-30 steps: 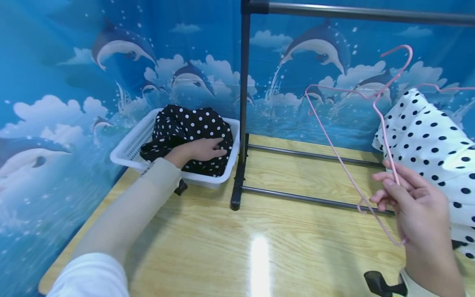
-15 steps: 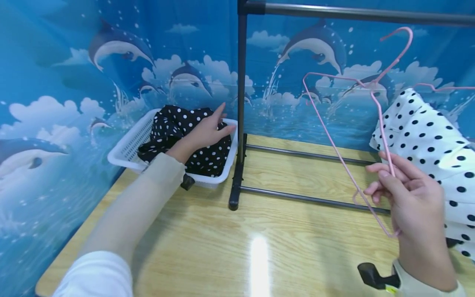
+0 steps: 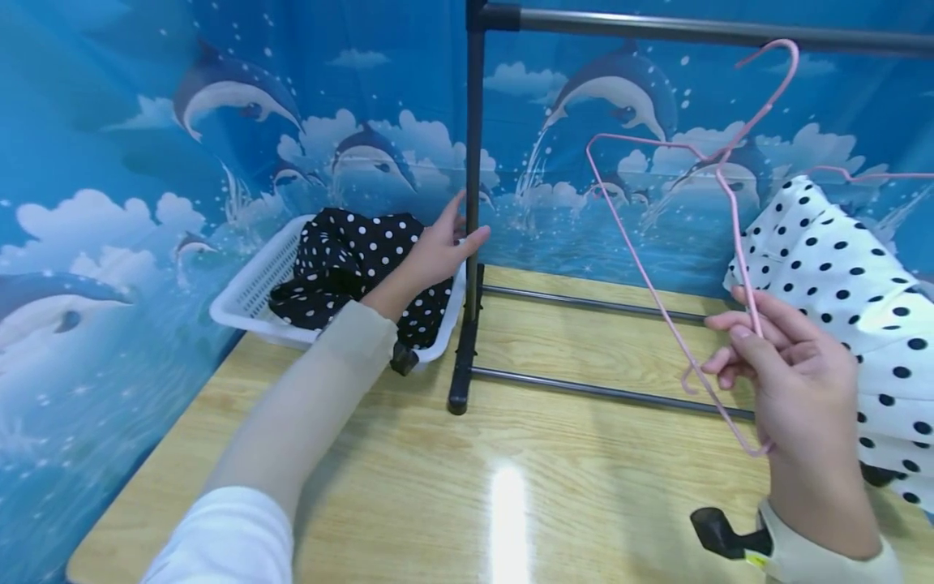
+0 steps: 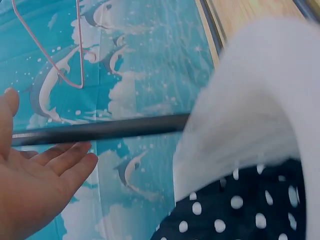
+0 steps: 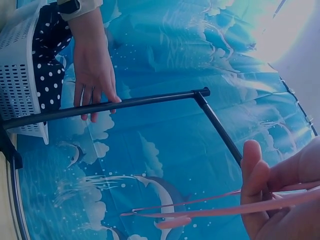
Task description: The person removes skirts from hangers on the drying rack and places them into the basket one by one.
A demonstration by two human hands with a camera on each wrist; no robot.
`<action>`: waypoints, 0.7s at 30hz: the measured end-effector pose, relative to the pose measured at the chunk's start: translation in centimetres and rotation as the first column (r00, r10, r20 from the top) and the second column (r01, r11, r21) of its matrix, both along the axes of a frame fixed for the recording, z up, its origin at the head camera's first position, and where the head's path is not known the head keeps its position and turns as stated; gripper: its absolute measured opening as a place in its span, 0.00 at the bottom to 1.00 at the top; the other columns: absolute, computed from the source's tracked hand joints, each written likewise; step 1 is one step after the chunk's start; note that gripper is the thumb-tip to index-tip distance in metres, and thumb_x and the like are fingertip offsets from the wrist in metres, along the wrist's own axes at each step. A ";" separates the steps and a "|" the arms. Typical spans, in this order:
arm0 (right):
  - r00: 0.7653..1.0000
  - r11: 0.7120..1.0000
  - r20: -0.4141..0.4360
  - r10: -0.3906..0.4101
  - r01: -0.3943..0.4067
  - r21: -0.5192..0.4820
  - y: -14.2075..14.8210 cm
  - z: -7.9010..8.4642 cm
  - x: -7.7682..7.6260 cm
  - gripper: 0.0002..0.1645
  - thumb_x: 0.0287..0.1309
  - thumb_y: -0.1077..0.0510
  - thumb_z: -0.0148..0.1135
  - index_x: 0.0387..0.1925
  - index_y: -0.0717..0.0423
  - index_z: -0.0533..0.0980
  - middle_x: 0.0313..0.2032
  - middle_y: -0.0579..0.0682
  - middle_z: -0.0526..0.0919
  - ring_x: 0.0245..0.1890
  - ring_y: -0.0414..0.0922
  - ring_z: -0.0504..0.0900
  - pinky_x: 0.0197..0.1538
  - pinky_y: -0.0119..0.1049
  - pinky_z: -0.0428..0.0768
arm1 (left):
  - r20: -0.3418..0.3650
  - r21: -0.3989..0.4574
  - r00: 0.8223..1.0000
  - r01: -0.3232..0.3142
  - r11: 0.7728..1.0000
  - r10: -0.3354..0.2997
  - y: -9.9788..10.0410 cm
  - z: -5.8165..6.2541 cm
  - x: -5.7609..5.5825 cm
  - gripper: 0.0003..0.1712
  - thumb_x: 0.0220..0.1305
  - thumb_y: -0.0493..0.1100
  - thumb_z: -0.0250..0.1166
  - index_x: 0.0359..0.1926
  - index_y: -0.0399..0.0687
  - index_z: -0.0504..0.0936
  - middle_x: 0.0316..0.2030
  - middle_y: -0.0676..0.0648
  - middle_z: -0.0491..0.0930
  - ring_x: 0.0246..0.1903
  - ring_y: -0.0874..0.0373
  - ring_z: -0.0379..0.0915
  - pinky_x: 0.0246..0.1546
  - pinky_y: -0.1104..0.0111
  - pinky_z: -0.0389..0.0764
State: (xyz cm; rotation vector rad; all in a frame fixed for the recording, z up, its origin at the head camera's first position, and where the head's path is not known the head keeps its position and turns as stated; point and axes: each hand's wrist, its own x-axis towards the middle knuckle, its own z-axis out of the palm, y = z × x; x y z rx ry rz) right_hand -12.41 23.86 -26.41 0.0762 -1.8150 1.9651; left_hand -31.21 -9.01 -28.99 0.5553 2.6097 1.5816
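My left hand [image 3: 438, 250] reaches to the left upright post [image 3: 475, 122] of a black clothes rack, its thumb overlapping the post in the head view. In the left wrist view the fingers [image 4: 75, 167] are extended just below that post and grip nothing. Under the left forearm, a black cloth with white dots [image 3: 383, 243] lies bunched in a white plastic basket [image 3: 273, 328]. My right hand [image 3: 799, 365] pinches one side of a pink wire hanger [image 3: 722, 154] between thumb and fingers. The hanger is bare and held up, its hook overlapping the rack's top bar [image 3: 642, 24].
White fabric with black dots [image 3: 839, 251] hangs at the right, a second pink hanger [image 3: 876, 175] at its top. Two lower rack bars [image 3: 584, 389] cross low over the wooden table [image 3: 394, 487]. A blue dolphin curtain [image 3: 219, 162] stands behind.
My left hand has left the black cloth and moved up and right to the rack post. The right hand has shifted slightly left and up, raising the hanger toward the top bar.
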 end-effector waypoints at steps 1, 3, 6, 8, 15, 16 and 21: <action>1.000 1.000 0.000 -0.001 0.001 0.002 -0.1 0.0 0.0 0.24 0.63 0.67 0.59 0.60 0.66 0.72 0.35 0.56 0.85 0.18 0.43 0.82 0.17 0.27 0.76 | -0.004 0.019 1.000 0.004 1.000 -0.003 0.2 0.0 0.0 0.45 0.72 0.59 0.53 0.77 0.54 0.39 0.69 0.40 0.62 0.66 0.50 0.63 0.63 0.56 0.68; 1.000 1.000 0.000 -0.001 0.001 0.009 -0.2 0.1 0.0 0.24 0.63 0.66 0.59 0.60 0.65 0.72 0.36 0.56 0.85 0.18 0.44 0.82 0.17 0.27 0.76 | -0.009 0.046 1.000 -0.004 0.999 0.004 0.4 -0.1 0.0 0.42 0.73 0.58 0.51 0.77 0.53 0.42 0.67 0.40 0.66 0.65 0.51 0.65 0.62 0.57 0.69; 1.000 1.000 -0.002 0.000 0.000 0.012 -0.4 0.2 0.0 0.24 0.63 0.66 0.59 0.60 0.65 0.72 0.36 0.57 0.85 0.18 0.44 0.82 0.17 0.27 0.76 | -0.007 0.085 1.000 -0.029 0.996 0.030 0.6 -0.3 -0.1 0.39 0.74 0.56 0.49 0.77 0.53 0.45 0.67 0.42 0.67 0.66 0.54 0.63 0.63 0.59 0.68; 1.000 1.000 -0.002 0.004 -0.004 0.006 -0.5 0.3 0.0 0.24 0.63 0.66 0.59 0.60 0.65 0.72 0.36 0.57 0.85 0.18 0.44 0.82 0.17 0.27 0.76 | -0.015 0.102 0.998 -0.055 0.993 0.057 0.7 -0.3 -0.2 0.36 0.74 0.56 0.49 0.76 0.52 0.49 0.58 0.42 0.74 0.59 0.55 0.71 0.58 0.62 0.72; 1.000 0.999 -0.003 0.017 -0.017 -0.047 -0.7 0.3 0.2 0.23 0.64 0.69 0.57 0.60 0.67 0.72 0.35 0.58 0.85 0.17 0.45 0.82 0.17 0.27 0.76 | -0.111 0.177 0.983 -0.125 0.976 0.146 2.1 -1.0 -1.2 0.23 0.75 0.51 0.50 0.64 0.49 0.70 0.36 0.46 0.80 0.34 0.57 0.75 0.41 0.66 0.74; 1.000 0.999 -0.005 0.019 -0.019 -0.048 -0.7 0.3 0.2 0.23 0.64 0.69 0.57 0.60 0.67 0.72 0.35 0.58 0.85 0.17 0.45 0.82 0.17 0.27 0.76 | -0.126 0.169 0.979 -0.140 0.976 0.162 2.2 -1.2 -1.3 0.22 0.75 0.52 0.50 0.62 0.48 0.72 0.39 0.46 0.81 0.39 0.57 0.77 0.45 0.66 0.76; 1.000 0.999 -0.023 0.010 -0.011 -0.053 -1.2 0.3 0.5 0.22 0.63 0.70 0.57 0.59 0.68 0.72 0.34 0.60 0.85 0.16 0.46 0.82 0.17 0.28 0.76 | -0.155 0.112 0.966 -0.189 0.976 0.205 2.5 -1.8 -1.9 0.20 0.75 0.52 0.48 0.55 0.45 0.76 0.47 0.48 0.84 0.50 0.59 0.79 0.56 0.65 0.75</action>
